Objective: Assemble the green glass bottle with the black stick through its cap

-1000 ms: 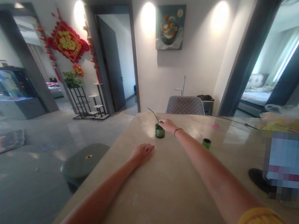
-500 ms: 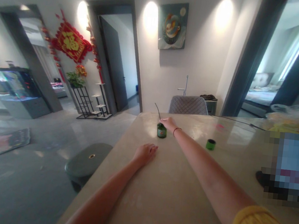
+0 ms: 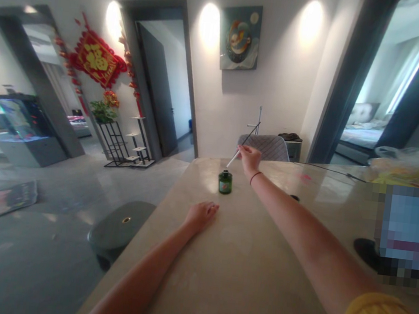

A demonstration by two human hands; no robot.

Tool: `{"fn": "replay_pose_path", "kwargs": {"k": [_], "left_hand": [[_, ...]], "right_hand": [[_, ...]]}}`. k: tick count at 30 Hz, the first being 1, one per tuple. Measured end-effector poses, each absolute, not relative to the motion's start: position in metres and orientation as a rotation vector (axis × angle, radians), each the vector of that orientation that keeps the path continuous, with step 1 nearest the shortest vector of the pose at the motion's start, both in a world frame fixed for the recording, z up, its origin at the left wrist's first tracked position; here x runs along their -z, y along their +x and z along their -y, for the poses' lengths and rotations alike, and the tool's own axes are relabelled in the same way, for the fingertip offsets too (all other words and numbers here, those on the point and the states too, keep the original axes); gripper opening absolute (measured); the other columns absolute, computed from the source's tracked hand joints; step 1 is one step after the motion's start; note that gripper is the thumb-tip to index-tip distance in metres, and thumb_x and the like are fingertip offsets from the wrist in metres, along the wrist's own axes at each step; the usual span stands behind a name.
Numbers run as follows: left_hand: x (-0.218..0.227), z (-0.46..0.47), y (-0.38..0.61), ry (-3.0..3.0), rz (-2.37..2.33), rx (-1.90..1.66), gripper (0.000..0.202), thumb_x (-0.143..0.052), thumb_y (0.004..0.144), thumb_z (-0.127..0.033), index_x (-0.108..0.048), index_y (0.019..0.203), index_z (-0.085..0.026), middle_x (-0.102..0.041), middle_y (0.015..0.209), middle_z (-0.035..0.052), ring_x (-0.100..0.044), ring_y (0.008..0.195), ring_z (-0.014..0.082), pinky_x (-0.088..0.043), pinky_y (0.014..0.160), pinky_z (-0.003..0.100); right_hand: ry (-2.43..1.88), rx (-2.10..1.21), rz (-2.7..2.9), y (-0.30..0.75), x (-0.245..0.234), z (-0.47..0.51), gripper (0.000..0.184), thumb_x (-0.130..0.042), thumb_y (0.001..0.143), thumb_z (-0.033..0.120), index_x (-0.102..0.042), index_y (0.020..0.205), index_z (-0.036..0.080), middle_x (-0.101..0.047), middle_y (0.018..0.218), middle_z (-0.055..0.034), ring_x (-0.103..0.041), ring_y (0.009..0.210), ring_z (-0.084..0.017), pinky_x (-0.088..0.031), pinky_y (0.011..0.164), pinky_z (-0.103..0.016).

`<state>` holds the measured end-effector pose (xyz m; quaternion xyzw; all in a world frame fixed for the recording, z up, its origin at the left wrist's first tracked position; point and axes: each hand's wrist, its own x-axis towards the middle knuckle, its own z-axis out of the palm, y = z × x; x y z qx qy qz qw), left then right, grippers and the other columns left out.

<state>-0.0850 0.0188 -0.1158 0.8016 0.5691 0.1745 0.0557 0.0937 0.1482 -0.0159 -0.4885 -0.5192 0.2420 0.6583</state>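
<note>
My right hand (image 3: 249,159) pinches a thin stick (image 3: 233,158), dark along its upper part and white along its lower part. The stick slants, its white end pointing down just above a small dark green glass bottle (image 3: 225,184). A label shows on the front of the bottle, which stands upright and uncapped on the table. Nearer to me, my left hand (image 3: 201,216) rests on the tabletop with curled fingers and nothing visible in it. Only the dark top of a small round green piece (image 3: 294,198) shows behind my right forearm.
The pale table (image 3: 227,270) has its left edge beside a grey-green stool (image 3: 123,228). A grey quilted chair (image 3: 276,147) stands at the far side. A dark cable (image 3: 329,169) crosses the table's back. Plastic bags (image 3: 408,167) lie at the right, behind a blurred-out patch.
My right hand has risen and moved slightly right, drawing the stick out of the bottle, so its white end now shows. My forearm now covers most of the green piece. My left hand stays put.
</note>
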Motion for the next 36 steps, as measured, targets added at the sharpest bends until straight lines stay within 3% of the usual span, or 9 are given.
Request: {"fn": "replay_pose_path", "kwargs": {"k": [5, 6, 9, 14, 23, 26, 29, 33, 36], "left_hand": [[0.117, -0.020, -0.086, 2.447, -1.725, -0.521, 0.038, -0.030, 0.091, -0.039, -0.062, 0.087, -0.018, -0.067, 0.091, 0.0059, -0.059, 0.083, 0.0171, -0.040, 0.071, 0.026], [0.117, -0.020, -0.086, 2.452, -1.731, -0.517, 0.039, -0.030, 0.092, -0.039, -0.062, 0.086, -0.018, -0.067, 0.090, 0.0060, -0.059, 0.082, 0.0170, -0.040, 0.071, 0.025], [0.117, -0.021, -0.086, 2.468, -1.744, -0.502, 0.039, -0.029, 0.092, -0.039, -0.062, 0.084, -0.018, -0.067, 0.088, 0.0056, -0.059, 0.082, 0.0167, -0.040, 0.071, 0.025], [0.117, -0.021, -0.086, 2.472, -1.709, -0.526, 0.039, -0.030, 0.091, -0.039, -0.062, 0.084, -0.019, -0.067, 0.088, 0.0047, -0.059, 0.082, 0.0162, -0.040, 0.070, 0.024], [0.115, -0.020, -0.085, 2.399, -1.716, -0.564, 0.035, -0.032, 0.090, -0.037, -0.064, 0.091, -0.021, -0.067, 0.094, 0.0045, -0.059, 0.088, 0.0168, -0.041, 0.078, 0.025], [0.114, -0.020, -0.084, 2.392, -1.725, -0.555, 0.035, -0.033, 0.090, -0.035, -0.064, 0.092, -0.021, -0.068, 0.094, 0.0042, -0.058, 0.089, 0.0168, -0.041, 0.079, 0.025], [0.114, -0.020, -0.085, 2.419, -1.719, -0.540, 0.035, -0.032, 0.090, -0.036, -0.064, 0.092, -0.021, -0.068, 0.094, 0.0047, -0.059, 0.088, 0.0171, -0.041, 0.077, 0.026], [0.116, -0.021, -0.086, 2.457, -1.693, -0.554, 0.035, -0.032, 0.090, -0.035, -0.063, 0.092, -0.019, -0.067, 0.096, 0.0060, -0.059, 0.087, 0.0176, -0.041, 0.075, 0.026], [0.116, -0.022, -0.086, 2.465, -1.690, -0.560, 0.036, -0.031, 0.090, -0.036, -0.063, 0.090, -0.019, -0.067, 0.093, 0.0061, -0.060, 0.084, 0.0177, -0.041, 0.073, 0.026]], "right_hand": [[-1.250, -0.709, 1.234, 0.137, 0.020, -0.133, 0.024, -0.054, 0.082, 0.032, -0.062, 0.085, 0.010, -0.070, 0.088, -0.0101, -0.066, 0.069, -0.010, -0.054, 0.060, -0.016], [-1.369, -0.754, 1.373, 0.147, 0.025, -0.129, 0.022, -0.055, 0.083, 0.032, -0.061, 0.082, 0.011, -0.070, 0.084, -0.0082, -0.065, 0.066, -0.009, -0.055, 0.060, -0.016], [-1.534, -0.851, 1.555, 0.176, 0.041, -0.115, 0.020, -0.074, 0.066, 0.023, -0.058, 0.066, 0.011, -0.065, 0.059, -0.0041, -0.061, 0.050, -0.011, -0.056, 0.052, -0.023], [-1.881, -0.878, 1.915, 0.202, 0.062, -0.099, 0.024, -0.074, 0.055, 0.008, -0.053, 0.046, 0.011, -0.053, 0.036, 0.0002, -0.057, 0.039, -0.014, -0.052, 0.046, -0.025], [-1.979, -0.646, 2.238, 0.207, 0.072, -0.082, 0.016, -0.063, 0.065, 0.014, -0.060, 0.049, 0.012, -0.063, 0.049, -0.0050, -0.061, 0.048, -0.015, -0.048, 0.049, -0.022], [-1.939, -0.456, 2.277, 0.216, 0.060, -0.085, 0.012, -0.062, 0.068, 0.020, -0.065, 0.058, 0.013, -0.069, 0.066, -0.0094, -0.065, 0.065, -0.018, -0.048, 0.058, -0.023], [-1.969, -0.252, 2.278, 0.229, 0.047, -0.089, 0.009, -0.070, 0.060, 0.023, -0.067, 0.060, 0.014, -0.070, 0.079, -0.0132, -0.064, 0.085, -0.025, -0.048, 0.069, -0.028], [-2.219, -0.221, 2.387, 0.240, 0.042, -0.089, 0.015, -0.077, 0.043, 0.013, -0.063, 0.050, 0.013, -0.067, 0.065, -0.0127, -0.065, 0.076, -0.030, -0.049, 0.065, -0.035], [-2.217, -0.269, 2.426, 0.240, 0.043, -0.088, 0.015, -0.075, 0.041, 0.006, -0.063, 0.049, 0.011, -0.063, 0.055, -0.0109, -0.064, 0.065, -0.029, -0.049, 0.060, -0.035]]}}
